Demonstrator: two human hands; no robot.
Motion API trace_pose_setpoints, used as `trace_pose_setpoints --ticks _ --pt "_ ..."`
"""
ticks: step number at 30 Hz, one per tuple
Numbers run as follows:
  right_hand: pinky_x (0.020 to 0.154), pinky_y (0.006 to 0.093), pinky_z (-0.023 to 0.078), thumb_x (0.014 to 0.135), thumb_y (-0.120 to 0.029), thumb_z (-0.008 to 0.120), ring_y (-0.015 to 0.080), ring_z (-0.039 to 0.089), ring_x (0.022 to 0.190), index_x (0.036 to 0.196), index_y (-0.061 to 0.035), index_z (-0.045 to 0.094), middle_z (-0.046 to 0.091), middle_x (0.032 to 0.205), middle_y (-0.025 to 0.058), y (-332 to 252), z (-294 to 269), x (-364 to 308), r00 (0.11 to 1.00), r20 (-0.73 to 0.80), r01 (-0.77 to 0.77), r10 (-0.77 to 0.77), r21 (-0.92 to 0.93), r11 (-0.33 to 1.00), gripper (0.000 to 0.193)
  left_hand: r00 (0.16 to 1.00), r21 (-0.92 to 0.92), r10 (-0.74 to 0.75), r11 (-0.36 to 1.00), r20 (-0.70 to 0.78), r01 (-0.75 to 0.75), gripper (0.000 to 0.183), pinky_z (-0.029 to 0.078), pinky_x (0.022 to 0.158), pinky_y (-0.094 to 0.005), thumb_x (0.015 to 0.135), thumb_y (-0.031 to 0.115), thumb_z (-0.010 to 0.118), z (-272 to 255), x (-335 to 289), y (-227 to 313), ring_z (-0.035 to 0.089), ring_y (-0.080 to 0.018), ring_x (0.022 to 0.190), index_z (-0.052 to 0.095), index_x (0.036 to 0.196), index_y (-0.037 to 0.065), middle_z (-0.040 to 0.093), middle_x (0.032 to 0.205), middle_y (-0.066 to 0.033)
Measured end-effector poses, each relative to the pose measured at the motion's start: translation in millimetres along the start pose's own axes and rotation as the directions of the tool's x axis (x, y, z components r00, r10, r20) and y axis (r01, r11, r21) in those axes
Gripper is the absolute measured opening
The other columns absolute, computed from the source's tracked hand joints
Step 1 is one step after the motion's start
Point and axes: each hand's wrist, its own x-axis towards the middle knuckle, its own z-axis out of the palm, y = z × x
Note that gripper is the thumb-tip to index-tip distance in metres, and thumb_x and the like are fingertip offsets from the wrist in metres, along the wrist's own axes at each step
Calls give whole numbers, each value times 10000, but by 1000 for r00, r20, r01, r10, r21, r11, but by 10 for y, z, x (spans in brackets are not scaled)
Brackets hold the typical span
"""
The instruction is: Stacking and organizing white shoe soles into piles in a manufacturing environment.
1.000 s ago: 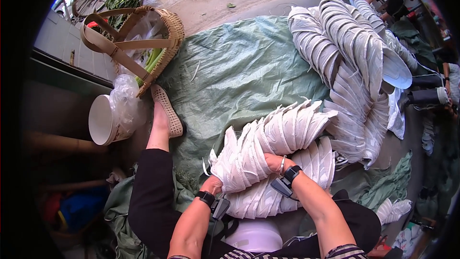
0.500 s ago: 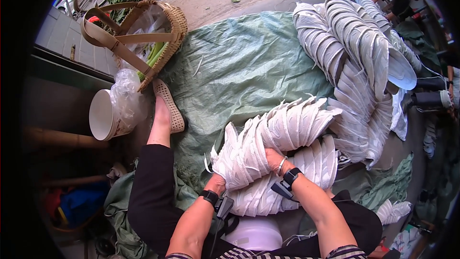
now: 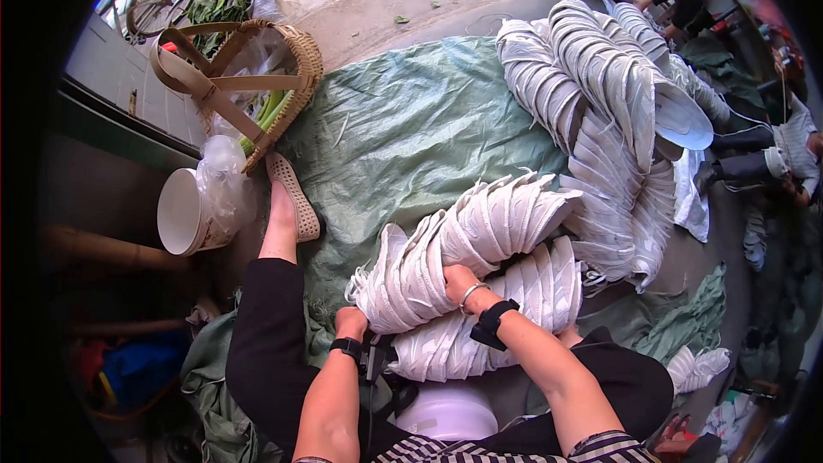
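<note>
A long stack of nested white shoe uppers (image 3: 506, 227) lies slanted in front of me, on top of a second, similar stack (image 3: 523, 304). My right hand (image 3: 461, 285) is closed on the near side of the upper stack, its fingertips partly hidden by the fabric. At that stack's left end, beside some loose laces, my left hand (image 3: 351, 323) is closed against the edge of the last upper; its fingers are mostly hidden. Both wrists wear black straps, and a bracelet circles the right one.
A green woven sheet (image 3: 420, 111) spreads ahead. More stacks of uppers (image 3: 600, 77) are heaped at the right. To the left stand a wicker basket (image 3: 309, 60) with greens and a white bucket (image 3: 177, 214). A pale lilac tub (image 3: 447, 411) sits between my legs. Other people are at far right.
The view has shifted slightly. My left hand has moved a little left along the stack's end, and its wrist has turned. The right hand keeps its hold on the upper stack.
</note>
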Motion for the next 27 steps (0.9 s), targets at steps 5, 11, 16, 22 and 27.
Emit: trace_pose_setpoints --ticks 5,11,16,22,27 --pt "660 403 473 725 -27 518 343 592 752 890 -54 568 601 769 169 -295 -144 -276 969 -213 26 -122 -407 913 174 605 -11 366 850 -707 -527 267 455 764 -372 797 43 459 -111 -496 574 575 -284 835 538 1047 -9 544 993 -178" --pt "552 257 517 789 -22 568 110 585 596 995 -8 497 604 756 77 -344 -874 -465 964 -89 -5 249 936 351 218 400 -316 908 346 -123 -883 368 418 870 -326 806 -4 423 249 -1456 1518 554 -276 1000 489 1166 38 580 1038 -162" --pt "598 278 543 796 -49 600 135 597 599 1007 -1 499 609 775 98 -223 -1314 -710 981 -155 147 117 987 71 239 371 -92 898 400 236 -912 180 438 742 -378 848 91 448 625 -1619 1622 565 -320 861 575 961 32 569 902 -183" --pt "613 229 493 766 -186 669 115 595 670 938 8 553 621 807 109 265 -1415 -576 602 -611 167 513 725 668 284 596 -117 731 594 -332 -796 259 392 805 -356 895 174 403 892 -1477 1673 519 -289 905 596 823 16 556 907 -171" --pt "747 274 456 725 -246 706 152 572 836 1039 67 524 603 968 108 465 -1202 -207 656 -687 -188 312 251 949 480 649 -165 632 650 -424 -741 258 349 894 -366 887 133 385 980 -1379 1684 458 -323 1027 591 811 -3 506 1034 -226"
